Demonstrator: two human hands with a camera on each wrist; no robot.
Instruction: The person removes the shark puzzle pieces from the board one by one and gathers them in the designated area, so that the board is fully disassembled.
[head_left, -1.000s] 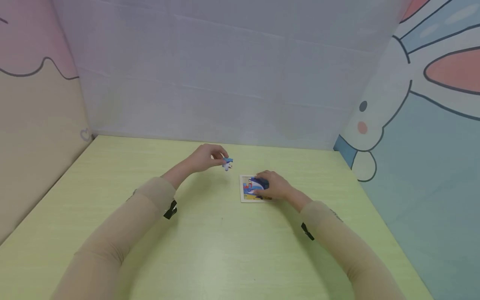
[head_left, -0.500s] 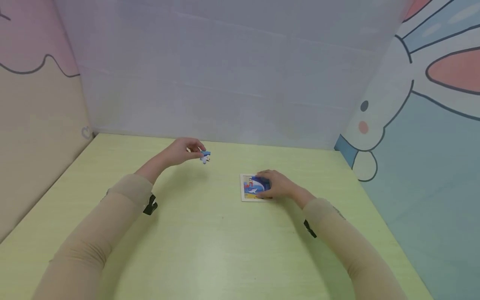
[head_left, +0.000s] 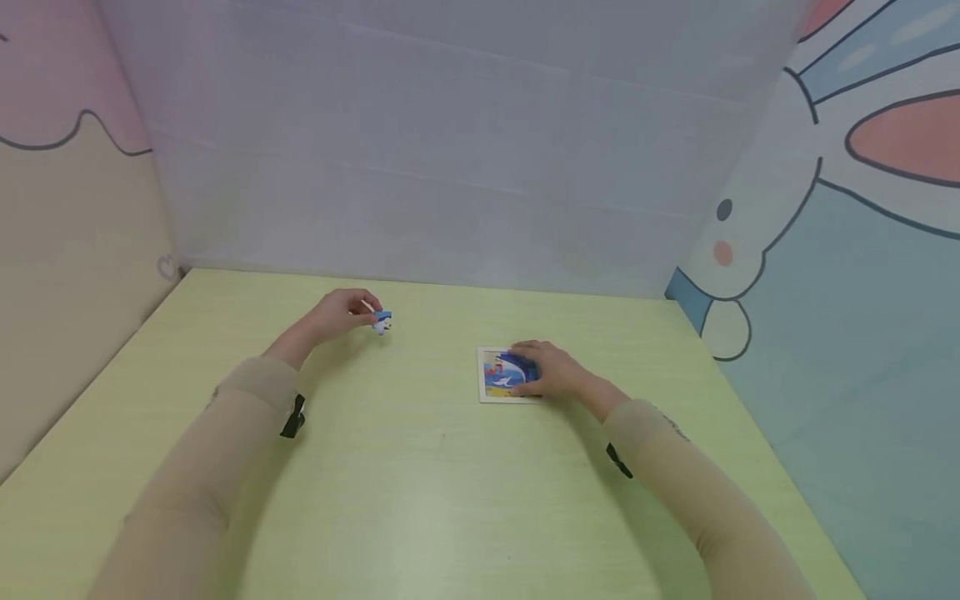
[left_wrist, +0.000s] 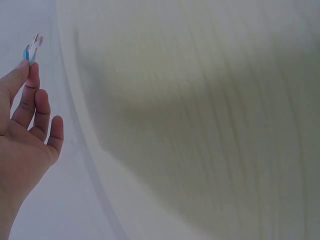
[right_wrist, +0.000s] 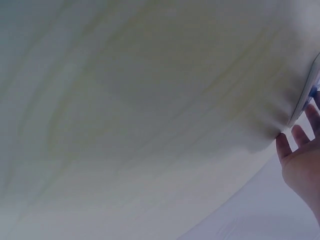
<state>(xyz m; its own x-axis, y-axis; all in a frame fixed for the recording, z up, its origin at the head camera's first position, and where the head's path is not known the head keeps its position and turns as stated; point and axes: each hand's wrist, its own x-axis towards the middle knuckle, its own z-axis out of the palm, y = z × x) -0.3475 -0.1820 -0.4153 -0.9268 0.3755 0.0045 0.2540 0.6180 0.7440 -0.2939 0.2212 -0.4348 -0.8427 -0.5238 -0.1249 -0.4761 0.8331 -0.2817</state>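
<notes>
Between thumb and forefinger my left hand [head_left: 336,316] pinches a small blue-and-white jigsaw puzzle piece [head_left: 382,325], held above the back left part of the table. The left wrist view shows the piece [left_wrist: 33,48] edge-on at the fingertips, the other fingers loosely bent. A puzzle board [head_left: 482,385] with a white frame and a sea picture in blue, red and yellow lies right of centre. My right hand [head_left: 553,371] rests on its right side, fingers and thumb spread, hiding that part. In the right wrist view, my right fingers are at the edge of the board [right_wrist: 305,92].
Everything is on a pale yellow-green table [head_left: 420,492]. A whitish sheet [head_left: 420,150] stands behind its back edge. Printed panels rise at both sides, the right panel [head_left: 847,317] with a rabbit drawing.
My left hand has carried the puzzle piece leftward, away from the board, dipping slightly toward the end. The right hand has stayed on the board, and more of the picture shows beside it.
</notes>
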